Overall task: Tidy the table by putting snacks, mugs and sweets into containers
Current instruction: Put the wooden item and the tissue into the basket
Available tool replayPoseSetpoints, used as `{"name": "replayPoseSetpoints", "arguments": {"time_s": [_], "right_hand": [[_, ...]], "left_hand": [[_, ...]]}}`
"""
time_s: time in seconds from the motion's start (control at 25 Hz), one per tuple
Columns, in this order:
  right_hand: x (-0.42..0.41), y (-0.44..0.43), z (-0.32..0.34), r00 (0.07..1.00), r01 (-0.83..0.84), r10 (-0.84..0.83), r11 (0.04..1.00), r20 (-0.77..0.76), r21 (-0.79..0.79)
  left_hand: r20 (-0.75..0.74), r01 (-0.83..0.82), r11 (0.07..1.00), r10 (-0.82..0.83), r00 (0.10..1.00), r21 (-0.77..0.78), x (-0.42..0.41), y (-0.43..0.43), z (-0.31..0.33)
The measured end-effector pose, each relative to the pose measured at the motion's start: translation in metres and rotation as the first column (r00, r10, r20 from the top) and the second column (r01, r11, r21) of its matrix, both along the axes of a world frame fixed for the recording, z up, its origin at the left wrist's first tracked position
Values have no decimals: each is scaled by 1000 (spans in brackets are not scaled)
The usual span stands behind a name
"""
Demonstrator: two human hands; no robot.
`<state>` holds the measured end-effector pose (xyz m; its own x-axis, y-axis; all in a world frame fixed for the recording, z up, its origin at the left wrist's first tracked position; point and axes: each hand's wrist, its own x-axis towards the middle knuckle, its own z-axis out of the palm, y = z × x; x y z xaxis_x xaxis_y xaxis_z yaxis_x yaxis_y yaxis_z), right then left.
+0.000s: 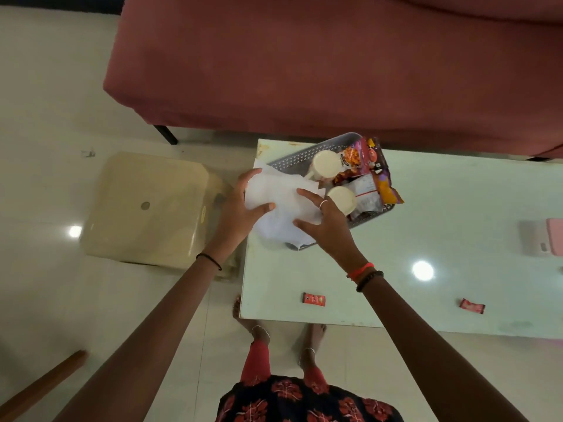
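Seen from above, a person stands at the corner of a pale, glossy bench (441,226) and holds a bundle of thin white paper sheets (281,205) with both hands. The left hand (240,208) grasps the bundle's left edge, thumb lying on top and fingers (248,178) curled round the far side. The right hand (324,217) presses on the sheets with spread fingers (306,194), a ring on one of them (whether the thumb closes underneath cannot be told). The paper is soft and crumpled, and it covers the near left end of a grey perforated plastic basket (304,155) that sits at an angle on the bench corner.

Inside the basket stand two round cream mugs (326,164), one behind the other, touching shiny crinkled snack packets (371,172) in red, purple and orange that stick out over the far right rim.

Two small red wrapped sweets (313,299) lie well apart near the front edge of the bench. A pink flat object (554,236) lies at the right edge.

On the tiled floor left of the bench stands a beige plastic stool (146,205) with rounded corners; a dull red sofa (304,62) is behind
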<state>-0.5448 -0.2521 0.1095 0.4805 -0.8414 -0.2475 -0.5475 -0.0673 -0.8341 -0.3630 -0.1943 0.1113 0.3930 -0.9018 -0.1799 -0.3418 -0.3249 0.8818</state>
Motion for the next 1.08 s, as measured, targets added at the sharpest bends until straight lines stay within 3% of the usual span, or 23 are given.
{"name": "replayPoseSetpoints", "arguments": {"time_s": [0.2, 0.28, 0.48, 0.56, 0.64, 0.68, 0.8, 0.88, 1.0, 1.08], "right_hand": [[-23, 8, 9, 984, 113, -134, 978, -115, -173], [-33, 7, 11, 972, 134, -176, 958, -155, -253], [-50, 5, 10, 913, 156, -279, 913, -297, -377], [-55, 4, 5, 912, 123, -259, 913, -319, -390], [-61, 2, 1, 939, 100, -192, 946, -285, -308], [-64, 0, -2, 956, 103, -159, 969, -247, -224], [-70, -4, -5, 977, 139, -120, 985, -175, 102], [-72, -5, -9, 987, 133, -101, 951, -127, 280], [-70, -4, -19, 986, 147, -166, 854, -8, 499], [-65, -4, -29, 957, 188, -288, 730, 46, 657]], "left_hand": [[135, 219, 975, -220, 966, 21, -30, -9, 15], [173, 313, 945, -326, 930, 98, -39, -11, 17], [301, 288, 938, -336, 893, 192, -51, -16, 16], [473, 292, 932, -360, 804, 214, -49, -17, 12], [559, 310, 903, -428, 711, 298, -42, -20, 6], [494, 325, 880, -465, 734, 346, -37, -22, 3], [69, 383, 806, -460, 885, 451, -24, -30, -4], [-115, 374, 777, -369, 922, 506, -21, -36, -3], [-194, 385, 729, -336, 922, 565, -16, -45, -15], [-209, 369, 714, -306, 929, 595, -12, -52, -23]]}}
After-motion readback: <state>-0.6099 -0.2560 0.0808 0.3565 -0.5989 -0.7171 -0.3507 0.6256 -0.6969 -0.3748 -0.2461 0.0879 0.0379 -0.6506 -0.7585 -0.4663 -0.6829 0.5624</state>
